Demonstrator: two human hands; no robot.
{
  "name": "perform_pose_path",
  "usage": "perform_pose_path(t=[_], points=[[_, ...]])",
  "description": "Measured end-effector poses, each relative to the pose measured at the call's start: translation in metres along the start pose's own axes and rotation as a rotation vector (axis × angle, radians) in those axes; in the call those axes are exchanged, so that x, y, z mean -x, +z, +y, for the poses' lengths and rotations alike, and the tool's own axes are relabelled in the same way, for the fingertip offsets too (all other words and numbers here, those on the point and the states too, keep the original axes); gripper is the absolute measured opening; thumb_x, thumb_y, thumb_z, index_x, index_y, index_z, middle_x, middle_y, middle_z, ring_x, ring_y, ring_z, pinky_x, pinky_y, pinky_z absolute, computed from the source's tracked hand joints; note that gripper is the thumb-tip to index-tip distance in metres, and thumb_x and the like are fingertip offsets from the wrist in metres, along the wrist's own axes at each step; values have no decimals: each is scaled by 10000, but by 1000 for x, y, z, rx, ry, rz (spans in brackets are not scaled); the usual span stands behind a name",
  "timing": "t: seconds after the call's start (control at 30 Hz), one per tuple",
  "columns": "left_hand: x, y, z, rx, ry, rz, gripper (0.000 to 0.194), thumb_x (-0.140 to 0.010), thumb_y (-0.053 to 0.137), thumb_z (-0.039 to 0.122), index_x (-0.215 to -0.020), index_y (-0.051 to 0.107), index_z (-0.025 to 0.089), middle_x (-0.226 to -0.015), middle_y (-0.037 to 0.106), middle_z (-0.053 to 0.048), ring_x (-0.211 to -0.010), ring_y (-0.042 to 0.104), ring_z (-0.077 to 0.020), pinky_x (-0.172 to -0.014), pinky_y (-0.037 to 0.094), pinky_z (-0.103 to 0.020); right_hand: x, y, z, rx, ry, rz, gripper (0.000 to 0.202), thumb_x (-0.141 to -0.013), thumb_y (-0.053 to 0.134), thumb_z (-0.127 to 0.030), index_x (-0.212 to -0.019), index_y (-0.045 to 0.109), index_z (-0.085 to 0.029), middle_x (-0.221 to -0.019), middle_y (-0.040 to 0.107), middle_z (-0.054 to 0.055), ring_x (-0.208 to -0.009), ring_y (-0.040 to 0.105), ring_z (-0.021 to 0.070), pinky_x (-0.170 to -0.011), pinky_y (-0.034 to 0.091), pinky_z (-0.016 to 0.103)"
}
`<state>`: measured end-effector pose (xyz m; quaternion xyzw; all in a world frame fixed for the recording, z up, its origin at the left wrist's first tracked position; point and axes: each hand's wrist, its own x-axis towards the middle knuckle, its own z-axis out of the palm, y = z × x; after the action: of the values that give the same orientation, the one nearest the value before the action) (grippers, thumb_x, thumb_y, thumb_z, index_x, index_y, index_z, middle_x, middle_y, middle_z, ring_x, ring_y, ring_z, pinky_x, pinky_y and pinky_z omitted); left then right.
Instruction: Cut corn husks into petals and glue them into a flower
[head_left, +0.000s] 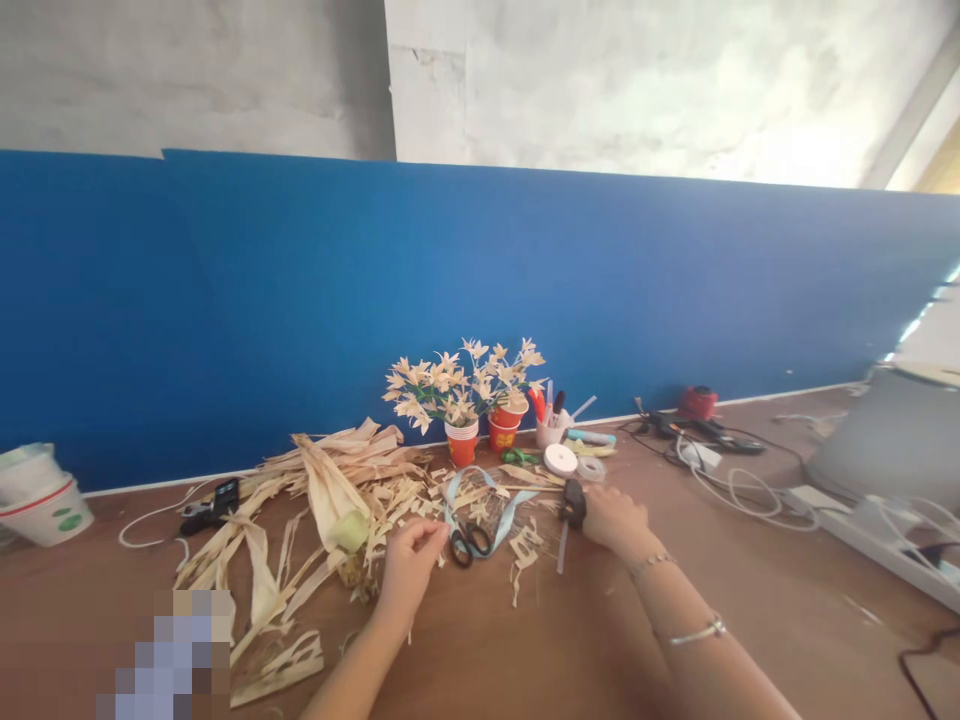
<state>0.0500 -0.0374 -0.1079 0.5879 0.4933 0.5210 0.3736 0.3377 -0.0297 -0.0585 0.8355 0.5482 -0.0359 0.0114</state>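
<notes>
My left hand (411, 565) is in a pinch beside the husk scraps; whatever lies between its fingertips is too small to make out. Black-handled scissors (471, 546) lie just right of it, by a light blue ribbon (507, 515). My right hand (616, 520) is closed at a black glue gun (574, 502), its fingers partly hidden. A translucent glue stick (562, 550) points out of the gun toward me. Dried corn husks (330, 480) and small cut pieces (527, 545) spread over the table. Pale husk flowers (442, 385) stand in a red paper cup (461, 443).
Behind them stand another red cup (503, 432) and a pen cup (552, 430), with white tape rolls (560, 459) in front. Cables (739, 490) and a power strip (870, 535) lie at right. White cups (49, 510) stand left. A blue partition (300, 300) closes the back.
</notes>
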Motion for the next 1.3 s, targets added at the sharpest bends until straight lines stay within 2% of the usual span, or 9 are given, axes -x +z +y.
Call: perform_pose_path(t=[0.17, 0.37, 0.53, 0.73, 0.93, 1.03, 1.1, 1.17, 1.3], points=[[1, 1, 3, 22, -42, -15, 275, -717, 611, 425, -679, 697, 166, -716, 639, -30, -718, 565, -191, -668, 423, -274, 0, 23, 3, -8, -41, 7, 383, -757, 460, -65, -1129, 541, -109, -1106, 585, 203, -1083, 552, 312, -854, 374, 437], [0, 1, 2, 30, -52, -1, 258, -711, 613, 409, -660, 688, 167, -702, 622, -25, -704, 552, -184, -677, 415, -276, -5, 16, 12, -156, -21, 87, 305, -782, 460, -167, -1074, 542, -135, -1040, 602, 171, -949, 610, 297, -726, 414, 353], [-1, 1, 3, 22, -52, 23, 262, -701, 605, 411, -627, 672, 168, -680, 612, -21, -674, 540, -177, -652, 408, -273, -2, 5, 0, -327, -53, 143, 271, -836, 426, -276, -1043, 587, -210, -950, 664, 119, -874, 635, 263, -603, 381, 277], [1, -2, 9, 28, -90, 37, 281, -690, 605, 447, -640, 670, 178, -678, 637, -24, -683, 564, -199, -677, 428, -292, -3, 3, -6, -220, -95, 86, 326, -815, 466, -229, -1110, 603, -204, -976, 682, 148, -895, 644, 282, -607, 380, 286], [0, -1, 7, 40, -93, 32, 264, -685, 621, 431, -646, 675, 175, -667, 631, -16, -668, 561, -190, -668, 438, -288, 4, 9, -5, -232, -179, 162, 385, -803, 496, -264, -1180, 567, -237, -1059, 664, 126, -937, 622, 279, -662, 391, 289], [-1, 0, 4, 50, -87, 23, 274, -681, 630, 444, -634, 671, 178, -652, 630, -18, -672, 566, -192, -675, 447, -297, 11, 13, -11, -260, -261, 189, 359, -782, 534, -290, -1134, 585, -238, -997, 676, 98, -891, 619, 254, -659, 381, 267], [-2, 1, 4, 98, -70, 10, 274, -666, 650, 446, -625, 673, 175, -750, 663, -50, -776, 592, -217, -740, 456, -317, 18, 15, -19, -300, -349, 203, 285, -762, 548, -285, -1031, 614, -221, -928, 680, 82, -842, 613, 237, -651, 372, 257], [0, 2, 6, 171, -68, -21, 277, -655, 666, 443, -627, 679, 167, -993, 666, -101, -934, 589, -245, -810, 449, -329, 27, 16, -28, -352, -494, 232, 189, -729, 554, -240, -902, 620, -202, -886, 672, 72, -812, 598, 221, -652, 363, 250], [4, 2, 13, 267, -152, -128, 298, -675, 656, 448, -677, 695, 153, -1392, 430, -122, -1046, 556, -257, -771, 468, -300, 41, 16, -48, -499, -720, 219, 78, -694, 564, -220, -760, 593, -190, -761, 635, 54, -703, 549, 192, -618, 345, 249]])
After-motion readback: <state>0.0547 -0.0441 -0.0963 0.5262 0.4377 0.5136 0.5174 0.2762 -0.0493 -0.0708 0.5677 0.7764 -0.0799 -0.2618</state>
